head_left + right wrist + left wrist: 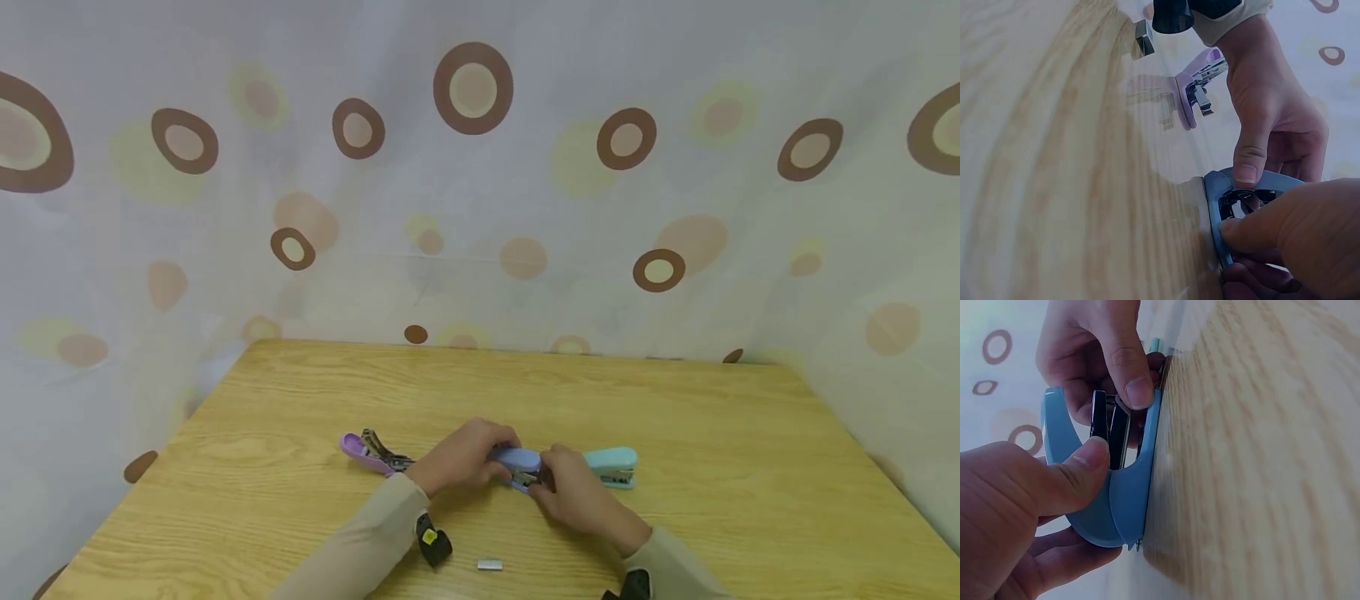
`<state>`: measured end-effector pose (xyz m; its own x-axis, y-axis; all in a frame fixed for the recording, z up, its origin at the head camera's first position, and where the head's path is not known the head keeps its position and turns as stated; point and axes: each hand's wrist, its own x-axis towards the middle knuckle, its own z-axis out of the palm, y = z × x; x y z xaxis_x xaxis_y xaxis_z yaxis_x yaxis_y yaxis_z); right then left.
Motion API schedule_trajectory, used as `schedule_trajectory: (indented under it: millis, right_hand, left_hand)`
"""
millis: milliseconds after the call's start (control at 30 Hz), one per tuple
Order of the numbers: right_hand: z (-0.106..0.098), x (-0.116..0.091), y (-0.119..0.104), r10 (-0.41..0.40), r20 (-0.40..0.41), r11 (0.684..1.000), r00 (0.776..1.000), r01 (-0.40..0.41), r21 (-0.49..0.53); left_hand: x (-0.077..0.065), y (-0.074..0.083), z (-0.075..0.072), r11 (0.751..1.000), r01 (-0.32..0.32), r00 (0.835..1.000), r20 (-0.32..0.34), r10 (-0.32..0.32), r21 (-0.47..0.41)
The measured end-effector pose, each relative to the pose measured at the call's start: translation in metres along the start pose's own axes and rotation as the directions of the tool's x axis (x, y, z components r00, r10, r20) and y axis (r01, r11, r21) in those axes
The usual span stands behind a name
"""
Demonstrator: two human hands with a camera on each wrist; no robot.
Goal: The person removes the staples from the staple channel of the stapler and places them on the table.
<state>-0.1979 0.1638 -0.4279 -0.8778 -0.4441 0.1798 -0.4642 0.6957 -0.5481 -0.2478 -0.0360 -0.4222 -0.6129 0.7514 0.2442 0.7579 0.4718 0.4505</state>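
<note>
A blue stapler sits on the table between both hands, its top arm raised off its base in the left wrist view. My left hand grips the hinge end, with the thumb on the side by the dark metal magazine. From the other end, my right hand holds the base, its thumb pressed close to the magazine. Parts of the stapler are hidden behind the fingers. To the left lies a purple stapler with its metal parts swung up, partly covered by my left wrist.
A mint-green stapler stands right behind my right hand. Nearer the front of the wooden table lies a small silver block, like a staple strip. A patterned curtain hangs beyond the table's far edge.
</note>
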Motion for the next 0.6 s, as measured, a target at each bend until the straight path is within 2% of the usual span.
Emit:
schedule_trajectory:
  millis: [233,400,467,600]
  right_hand:
    - [0.002,-0.001,0.000,0.009,0.013,1.000,1.000,-0.009,0.013]
    - [0.004,0.001,-0.001,0.020,0.016,0.999,1.000,-0.019,-0.027]
    - [0.004,0.001,-0.002,0.025,0.008,0.999,1.000,-0.024,-0.047]
    - [0.003,0.000,-0.003,0.033,-0.005,0.998,0.999,-0.033,-0.054]
  left_hand:
    - [-0.001,-0.001,0.002,0.998,0.019,1.000,0.002,-0.019,-0.055]
    - [-0.002,-0.003,0.001,0.994,0.042,0.999,0.008,-0.041,-0.105]
    - [-0.004,-0.006,0.000,0.983,0.067,0.998,0.004,-0.068,-0.170]
    - [-0.006,-0.012,-0.001,0.943,0.103,0.994,0.010,-0.105,-0.315]
